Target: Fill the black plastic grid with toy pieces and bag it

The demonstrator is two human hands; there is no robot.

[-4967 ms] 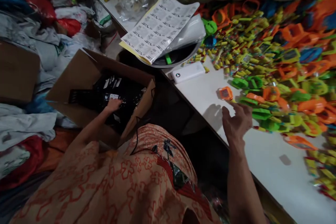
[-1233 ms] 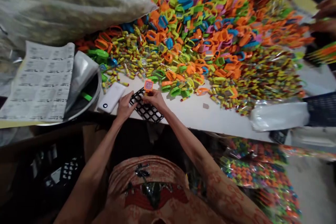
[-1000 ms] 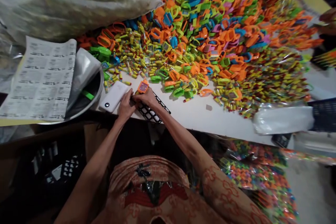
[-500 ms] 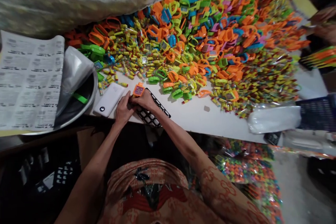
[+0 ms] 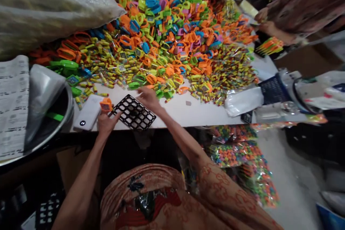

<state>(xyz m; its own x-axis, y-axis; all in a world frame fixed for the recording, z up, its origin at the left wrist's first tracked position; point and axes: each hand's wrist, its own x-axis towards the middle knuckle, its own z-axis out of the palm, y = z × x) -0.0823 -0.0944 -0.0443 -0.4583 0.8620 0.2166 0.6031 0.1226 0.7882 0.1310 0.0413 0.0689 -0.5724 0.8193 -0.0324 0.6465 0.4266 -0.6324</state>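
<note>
A black plastic grid tray (image 5: 134, 113) lies flat at the near edge of the white table (image 5: 199, 111). My left hand (image 5: 106, 123) grips its left corner, fingers curled on the rim. A small orange toy piece (image 5: 106, 105) sits at that corner, just above my fingers. My right hand (image 5: 147, 97) is stretched out past the tray's far edge. Its fingers are apart and slightly blurred, and nothing shows in them. They reach the near fringe of a big heap of orange, green, blue and yellow toy pieces (image 5: 167, 39).
A white power bank (image 5: 87, 113) lies left of the tray, beside a metal bowl (image 5: 63, 122) under printed sheets (image 5: 12, 104). A large plastic sack (image 5: 48, 3) fills the far left. Another person's hand (image 5: 269, 28) works at the far right. A blue basket (image 5: 272, 90) and bagged toys (image 5: 237, 154) are to the right.
My right hand has let go of the orange piece and moved toward the heap. The tray now lies flatter with the orange piece at its left corner. The view has swung right.
</note>
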